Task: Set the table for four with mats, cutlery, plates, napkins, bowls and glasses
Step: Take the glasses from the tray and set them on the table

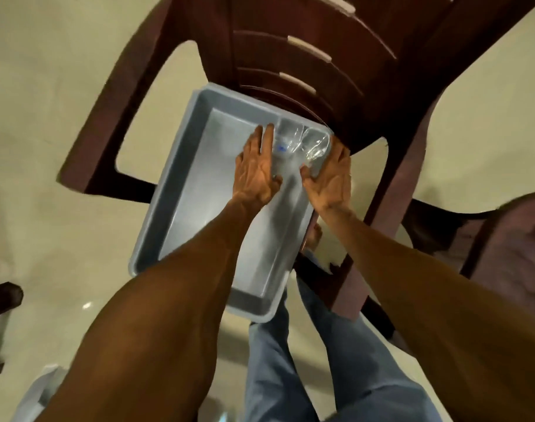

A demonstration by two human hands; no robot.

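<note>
- Glasses (pixel 302 144), clear and lying together, are seen in the far right corner of a grey plastic tub (pixel 181 190); how many there are cannot be told through the blur.
- The left hand (pixel 255 166) is laid inside the tub, fingers straight and flat against the left side of the glasses, back of the hand turned up.
- The right hand (pixel 330 175) is set at the tub's right wall just beside the glasses, palm turned up and inward; its thumb is placed near them, while the fingertips are hidden behind the rim, so whether this grip is closed on anything cannot be told.
- The tub is rested on the seat of a dark brown plastic chair (pixel 336 71), with its near end jutting past the seat edge.
- Blue jeans (pixel 336 376) and a bare foot (pixel 313 239) are seen below the tub, over a pale tiled floor (pixel 47 86).
- A second brown chair (pixel 509 245) is partly seen at the right edge.
</note>
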